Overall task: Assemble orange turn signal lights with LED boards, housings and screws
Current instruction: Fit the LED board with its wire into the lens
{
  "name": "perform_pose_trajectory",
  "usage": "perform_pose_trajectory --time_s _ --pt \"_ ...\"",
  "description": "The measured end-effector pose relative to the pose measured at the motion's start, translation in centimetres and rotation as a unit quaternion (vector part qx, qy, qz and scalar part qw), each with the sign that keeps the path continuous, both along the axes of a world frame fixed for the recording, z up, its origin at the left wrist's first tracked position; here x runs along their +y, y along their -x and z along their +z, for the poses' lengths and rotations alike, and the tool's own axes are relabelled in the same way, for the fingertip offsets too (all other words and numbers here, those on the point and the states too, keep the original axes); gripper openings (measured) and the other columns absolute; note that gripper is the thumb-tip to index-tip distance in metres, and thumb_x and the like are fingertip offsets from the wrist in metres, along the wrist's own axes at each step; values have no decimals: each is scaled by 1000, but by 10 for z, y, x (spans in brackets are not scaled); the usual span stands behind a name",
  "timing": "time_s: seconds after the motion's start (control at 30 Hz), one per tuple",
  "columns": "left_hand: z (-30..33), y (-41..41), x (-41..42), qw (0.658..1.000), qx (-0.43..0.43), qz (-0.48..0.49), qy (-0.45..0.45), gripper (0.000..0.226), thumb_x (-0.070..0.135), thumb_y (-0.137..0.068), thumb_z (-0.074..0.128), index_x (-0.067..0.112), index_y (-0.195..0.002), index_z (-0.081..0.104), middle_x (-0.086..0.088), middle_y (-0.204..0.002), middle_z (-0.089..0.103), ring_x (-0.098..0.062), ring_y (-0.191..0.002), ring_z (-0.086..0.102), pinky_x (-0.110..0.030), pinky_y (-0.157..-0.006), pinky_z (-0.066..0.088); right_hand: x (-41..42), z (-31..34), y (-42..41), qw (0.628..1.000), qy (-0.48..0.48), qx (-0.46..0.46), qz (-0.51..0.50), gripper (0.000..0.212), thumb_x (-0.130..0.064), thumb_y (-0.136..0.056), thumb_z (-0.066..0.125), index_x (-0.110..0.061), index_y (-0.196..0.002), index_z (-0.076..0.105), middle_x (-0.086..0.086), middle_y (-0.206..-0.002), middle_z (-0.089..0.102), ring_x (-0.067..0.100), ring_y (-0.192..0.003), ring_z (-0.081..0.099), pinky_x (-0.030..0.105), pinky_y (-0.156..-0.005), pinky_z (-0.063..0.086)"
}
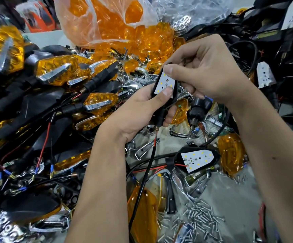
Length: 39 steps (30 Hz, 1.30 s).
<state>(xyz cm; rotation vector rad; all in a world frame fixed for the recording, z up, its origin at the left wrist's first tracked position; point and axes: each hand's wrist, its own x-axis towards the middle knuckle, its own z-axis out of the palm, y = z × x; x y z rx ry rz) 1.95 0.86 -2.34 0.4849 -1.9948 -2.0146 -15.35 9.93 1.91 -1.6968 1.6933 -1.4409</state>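
Hands meet at frame centre: the left hand (142, 109) grips a black housing (174, 92) with its white LED board (165, 83), thumb pressing; the right hand (207, 71) pinches the board's upper end. Top centre, a clear plastic bag (93, 28) holds orange lenses (107, 16). Loose screws (203, 216) lie lower right.

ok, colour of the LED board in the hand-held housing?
White LED board with small yellow LEDs, head view.
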Motion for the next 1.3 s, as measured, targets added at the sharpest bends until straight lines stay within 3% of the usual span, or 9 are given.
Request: perform_pose_trajectory --time_s 0.4,0.6,0.67,0.77,0.9,0.97,1.07,1.17,1.3 --pt "0 1 1 1000 6 -5 -24 21 34 -103 52 13 -103 52 -1 -74 57 -19 -69 54 -32 -68 50 2 3 -1 1000 -6 29 7 15 -11 -97 72 4 -95 75 -8 -51 59 9 -31 50 20 -34 36" --pt "4 -1 0 999 -15 4 -38 25 31 -97 61 12 -111 54 -5 -81 66 -24 -74 63 -35 -72 57 -1 -6 6 999 -13 -31 8 17 -12 -97 72 5 -95 74 -1 -46 55 8 -30 41 18 -34 31" --pt "7 -5 -2 998 -16 18 -51 36 26 -94 73 8 -120 55 -10 -87 71 -27 -78 67 -38 -75 60 -2 -11 9 997 2 -71 4 17 -11 -97 71 6 -98 73 -1 -47 55 9 -32 41 17 -33 31" --pt "10 -12 -6 997 -12 57 -53 55 22 -86 74 -1 -132 54 -15 -93 75 -28 -81 70 -42 -81 63 -4 -18 11 993 23 -114 7 15 -11 -97 71 3 -99 75 9 -53 58 11 -36 45 17 -33 33" --pt "10 -20 -11 996 -26 88 -2 47 18 -85 80 8 -127 63 -27 -109 71 -35 -95 76 -51 -90 61 -7 -22 9 994 25 -110 15 14 -12 -97 71 2 -100 75 1 -53 60 10 -35 47 18 -33 34" --pt "11 -23 -13 995 -36 91 8 46 19 -80 83 15 -123 66 -18 -102 69 -35 -98 76 -45 -88 63 -7 -22 9 995 24 -98 16 15 -11 -98 71 3 -101 74 -3 -52 61 9 -34 47 18 -33 34" --pt "10 -24 -15 994 -50 90 27 40 18 -81 84 21 -118 68 -24 -109 66 -49 -114 66 -62 -104 48 -6 -20 7 996 23 -81 21 14 -9 -97 71 5 -101 73 -5 -54 62 8 -35 48 18 -33 34" --pt "11 -24 -13 995 -46 86 23 34 13 -85 82 21 -115 68 -39 -123 58 -49 -114 66 -53 -97 58 -5 -16 5 997 23 -64 28 15 -9 -97 72 6 -100 73 -6 -54 60 9 -35 48 20 -34 34" --pt "13 -25 -12 995 -46 80 25 37 9 -86 81 18 -119 66 -41 -127 55 -49 -115 65 -51 -96 59 -5 -13 3 997 28 -64 36 15 -7 -97 72 7 -101 73 -7 -54 59 8 -35 49 20 -34 33"
